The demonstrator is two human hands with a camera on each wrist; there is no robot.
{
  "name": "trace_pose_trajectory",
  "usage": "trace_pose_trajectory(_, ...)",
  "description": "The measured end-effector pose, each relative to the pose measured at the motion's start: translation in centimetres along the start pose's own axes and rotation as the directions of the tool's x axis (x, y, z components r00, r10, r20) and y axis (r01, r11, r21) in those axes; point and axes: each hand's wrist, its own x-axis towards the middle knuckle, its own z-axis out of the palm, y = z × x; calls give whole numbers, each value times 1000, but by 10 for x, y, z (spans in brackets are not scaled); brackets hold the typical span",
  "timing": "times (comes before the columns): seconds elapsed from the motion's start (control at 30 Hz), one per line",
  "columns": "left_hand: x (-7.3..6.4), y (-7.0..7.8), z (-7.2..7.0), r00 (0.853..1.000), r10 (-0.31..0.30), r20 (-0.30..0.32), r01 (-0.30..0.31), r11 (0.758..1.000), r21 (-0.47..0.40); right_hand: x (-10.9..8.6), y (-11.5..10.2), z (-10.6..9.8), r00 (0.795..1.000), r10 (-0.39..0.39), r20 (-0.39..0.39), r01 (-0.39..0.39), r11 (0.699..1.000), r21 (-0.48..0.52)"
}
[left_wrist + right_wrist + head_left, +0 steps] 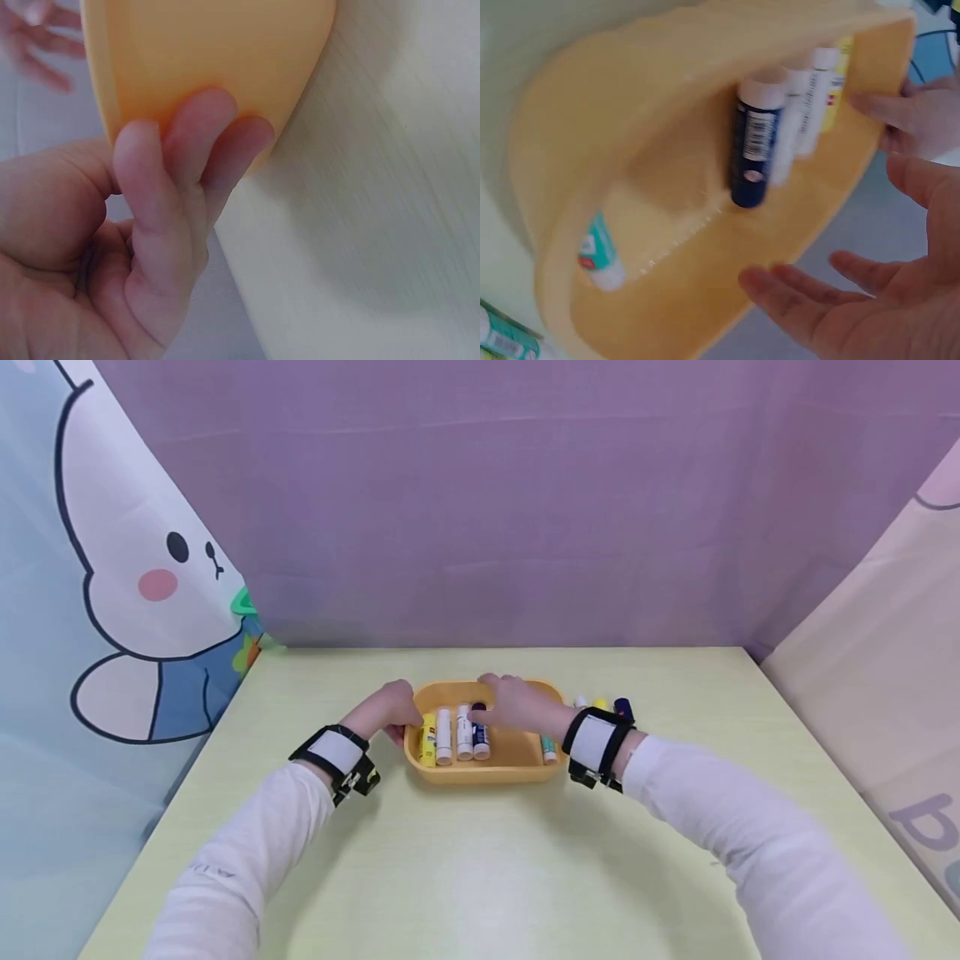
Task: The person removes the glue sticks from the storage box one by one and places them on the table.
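An orange plastic tray [480,774] sits on the table, and my left hand [396,703] grips its left end, thumb at the rim and fingers [195,131] along the outer wall. Inside, toward the left, stand side by side a yellow glue stick [428,742], two white ones and a dark blue glue stick [756,142]. A teal glue stick [600,251] lies at the tray's right end. My right hand [517,703] hovers over the far rim with fingers spread. Nothing is in it in the right wrist view.
Right of the tray, partly hidden by my right wrist, lie more glue sticks, among them a yellow one [600,702], a dark blue one [622,708] and a teal one [510,341]. A purple cloth [495,527] hangs behind the pale table [480,868].
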Motion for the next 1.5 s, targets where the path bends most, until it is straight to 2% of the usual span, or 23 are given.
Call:
trace_pose_trajectory(0.4, 0, -1, 0, 1000, 9, -2, -9, 1000, -2, 22, -6, 25, 990, 77, 115, -65, 992, -106)
trace_pose_trajectory(0.8, -4, 2, -2, 1000, 7, 18, -7, 1000, -26, 25, -10, 43, 992, 66, 109, -47, 984, -173)
trace_pose_trajectory(0.9, -4, 1, -1, 1000, 7, 11, -7, 1000, -27, 25, -11, 43, 988, 73, 133, -51, 986, -160)
trace_pose_trajectory(1.1, 0, -1, 1, 1000, 8, 2, -8, 1000, -19, 24, -11, 41, 969, 117, 218, -113, 993, -29)
trace_pose_trajectory(1.4, -2, -1, 1, 1000, 8, 7, -8, 1000, -24, 25, -6, 40, 953, 139, 269, -129, 990, -54)
trace_pose_trajectory(1.5, -3, -1, 1, 1000, 11, 8, -11, 1000, -25, 25, -4, 38, 956, 133, 261, -120, 991, -65)
